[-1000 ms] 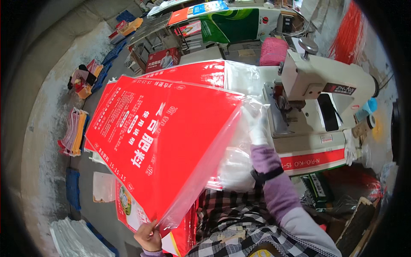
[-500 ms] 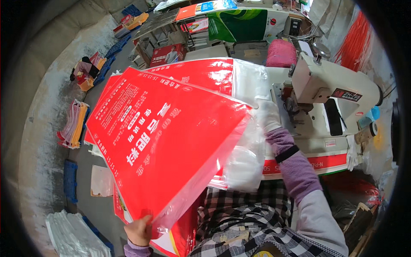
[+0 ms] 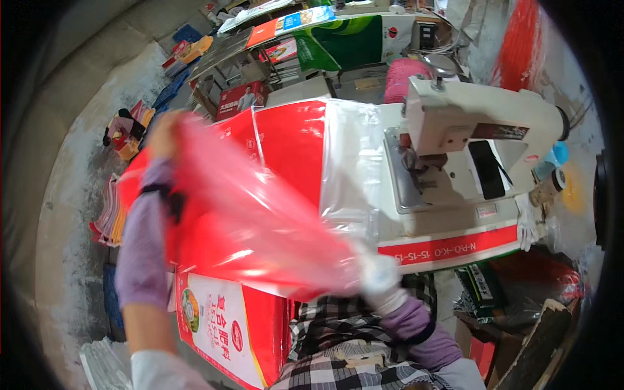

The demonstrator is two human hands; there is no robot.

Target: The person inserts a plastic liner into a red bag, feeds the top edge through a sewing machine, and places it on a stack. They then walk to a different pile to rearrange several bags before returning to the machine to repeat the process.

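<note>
Left grip: my left hand (image 3: 166, 130) is up high at the far left, blurred, closed on the top edge of the red bag (image 3: 240, 227); the purple sleeve runs down from it toward the lower edge of the view.
Right grip: my right hand (image 3: 383, 283) in a white glove is low and central, just in front of the table (image 3: 448, 244), closed on the lower right corner of the same bag.
Red bag: stretched in the air between my two hands, tilted from upper left to lower right, glossy and motion-smeared; it hangs over the stack of bags and hides part of it.
Stack of bags: red-and-white printed bags (image 3: 292, 149) lie flat on the table left of the machine, their clear plastic liner ends (image 3: 351, 162) pointing toward the needle area.
Hanging bag: one printed bag (image 3: 227, 325) droops off the table's near edge, white panel with a round picture, red strip beside it, just left of my checked shirt.
Sewing machine: white sewing machine (image 3: 481, 123) sits on the right part of the table, a dark phone (image 3: 487, 169) lying on its base.
Thread: a pink cone of thread (image 3: 403, 78) stands behind the machine.
Floor, left: piles of flat bags (image 3: 110, 214) lie on the concrete well to the left of me.
Background: a green-and-white sack (image 3: 344, 39) rests on a bench at the back.
</note>
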